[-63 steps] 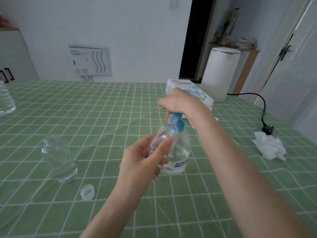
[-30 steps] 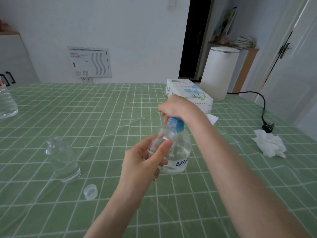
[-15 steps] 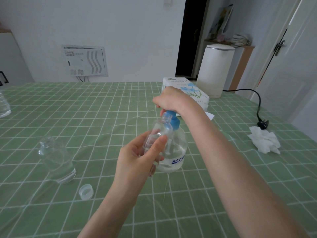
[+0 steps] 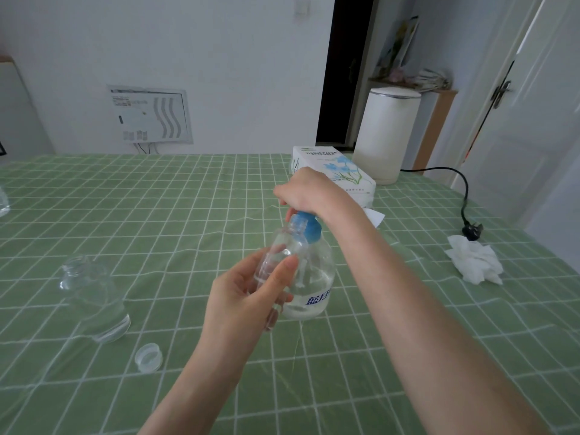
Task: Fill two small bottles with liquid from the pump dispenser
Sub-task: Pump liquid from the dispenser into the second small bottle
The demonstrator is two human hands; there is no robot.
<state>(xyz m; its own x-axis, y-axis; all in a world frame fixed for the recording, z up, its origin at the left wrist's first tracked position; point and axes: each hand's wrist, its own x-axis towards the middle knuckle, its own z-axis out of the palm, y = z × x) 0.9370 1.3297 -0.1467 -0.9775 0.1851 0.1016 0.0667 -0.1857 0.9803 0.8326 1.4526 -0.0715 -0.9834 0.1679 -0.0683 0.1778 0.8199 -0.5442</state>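
A clear pump dispenser [image 4: 317, 277] with a blue pump collar stands on the green checked tablecloth at centre, partly filled with clear liquid. My right hand [image 4: 306, 189] lies closed over the pump head, which is hidden under it. My left hand [image 4: 248, 296] grips a small clear bottle [image 4: 284, 249], tilted with its open mouth right under the pump. A second small clear bottle [image 4: 94, 296] stands uncapped on the left, holding some liquid. Its clear cap [image 4: 148, 357] lies on the cloth just in front of it.
A tissue box [image 4: 332, 167] and a white cylindrical appliance [image 4: 386, 136] stand behind the dispenser. A crumpled tissue [image 4: 474, 262] and a black plug with its cord [image 4: 470, 230] lie at the right. Part of another clear bottle [image 4: 2, 202] shows at the left edge.
My right hand has gone up and down on the pump head while my left hand keeps the small bottle at the spout. The view has shifted slightly to the right.
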